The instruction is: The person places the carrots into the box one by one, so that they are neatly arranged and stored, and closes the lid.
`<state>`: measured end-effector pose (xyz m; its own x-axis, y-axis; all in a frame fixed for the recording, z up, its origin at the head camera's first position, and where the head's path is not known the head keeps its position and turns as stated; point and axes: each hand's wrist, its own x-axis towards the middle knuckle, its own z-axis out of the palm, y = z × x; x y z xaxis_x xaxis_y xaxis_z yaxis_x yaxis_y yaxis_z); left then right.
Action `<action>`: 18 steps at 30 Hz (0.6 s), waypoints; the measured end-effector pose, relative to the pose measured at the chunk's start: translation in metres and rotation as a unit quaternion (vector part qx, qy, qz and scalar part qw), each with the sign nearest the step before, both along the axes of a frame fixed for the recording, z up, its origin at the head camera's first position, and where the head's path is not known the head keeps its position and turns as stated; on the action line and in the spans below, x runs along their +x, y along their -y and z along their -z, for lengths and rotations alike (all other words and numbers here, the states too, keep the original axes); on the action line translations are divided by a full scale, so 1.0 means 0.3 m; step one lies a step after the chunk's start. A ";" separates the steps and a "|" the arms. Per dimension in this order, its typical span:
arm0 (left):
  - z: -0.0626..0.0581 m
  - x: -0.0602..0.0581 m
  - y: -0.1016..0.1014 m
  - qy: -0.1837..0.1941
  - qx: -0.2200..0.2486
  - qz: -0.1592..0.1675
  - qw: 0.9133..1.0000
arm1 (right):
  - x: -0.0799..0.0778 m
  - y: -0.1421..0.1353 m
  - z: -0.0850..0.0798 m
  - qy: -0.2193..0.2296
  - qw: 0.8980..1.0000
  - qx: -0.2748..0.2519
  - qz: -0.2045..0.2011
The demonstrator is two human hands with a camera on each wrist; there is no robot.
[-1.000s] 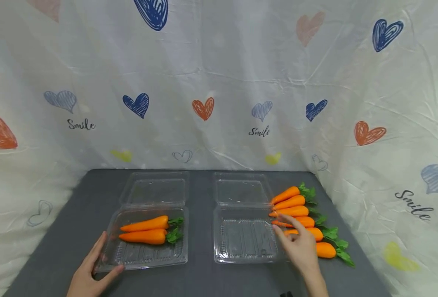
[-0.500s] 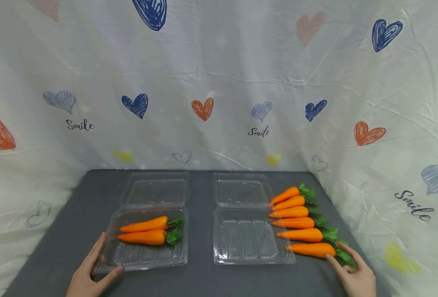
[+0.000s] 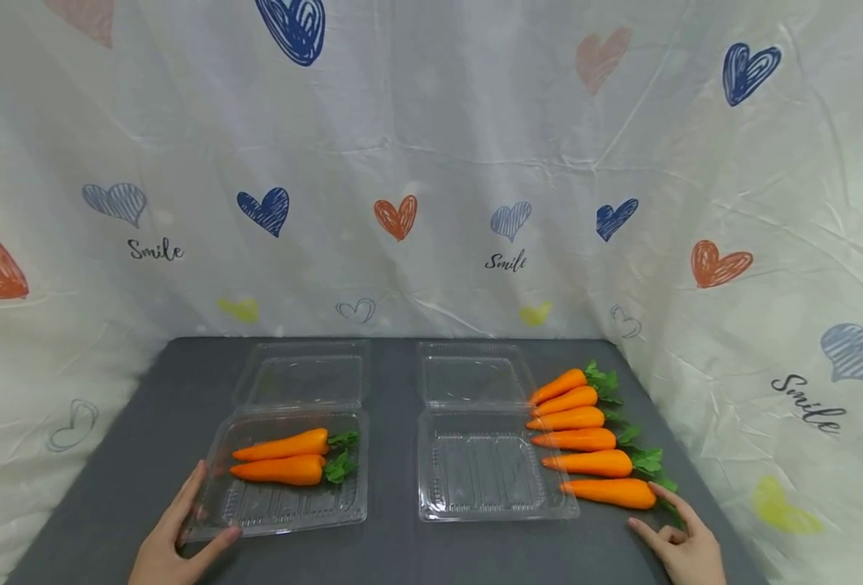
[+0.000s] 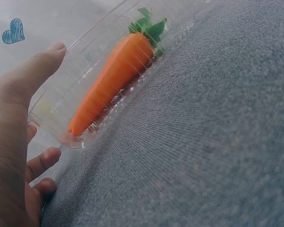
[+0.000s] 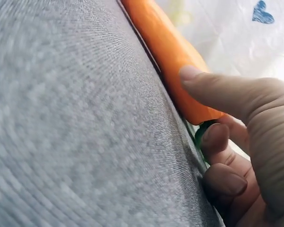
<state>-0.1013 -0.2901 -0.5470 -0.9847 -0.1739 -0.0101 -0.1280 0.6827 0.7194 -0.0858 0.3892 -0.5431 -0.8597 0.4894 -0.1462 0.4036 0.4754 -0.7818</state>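
My left hand (image 3: pixel 175 536) is at the left corner of a clear plastic clamshell box (image 3: pixel 285 516), index finger along its left side and thumb near its front edge. Two orange carrots (image 3: pixel 278 470) with green leaves lie in that box; one carrot (image 4: pixel 111 78) shows through its wall in the left wrist view. My right hand (image 3: pixel 683 544) is at the thick end of the front carrot (image 3: pixel 607 492) in the right-hand row. Its index fingertip meets the leafy end, while the thumb is just in front. In the right wrist view the thumb overlaps this carrot (image 5: pixel 173 52).
A second clear clamshell box (image 3: pixel 486 471) stands open in the middle, its lid (image 3: pixel 471 378) folded back. Several carrots (image 3: pixel 574 439) lie in a row along its right side, tips over its rim. A white curtain (image 3: pixel 431 162) with hearts hangs behind the grey table (image 3: pixel 395 455).
My right hand has moved right from above the carrot row to the front carrot's leafy end, then slightly left. The left hand stays at its box.
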 end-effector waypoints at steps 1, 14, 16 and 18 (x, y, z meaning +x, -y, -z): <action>0.000 0.000 0.001 0.004 0.000 0.001 1.000 | 0.000 0.000 0.005 -0.006 1.000 0.008 -0.005; 0.002 0.008 -0.006 -0.023 0.006 0.004 1.000 | -0.004 -0.002 0.016 -0.003 0.999 0.044 -0.026; 0.003 0.009 -0.008 -0.022 0.004 0.002 1.000 | -0.004 -0.005 0.015 0.010 0.999 0.041 -0.026; 0.002 0.008 -0.008 -0.015 0.003 0.001 1.000 | -0.003 -0.007 0.014 0.015 0.999 0.040 -0.030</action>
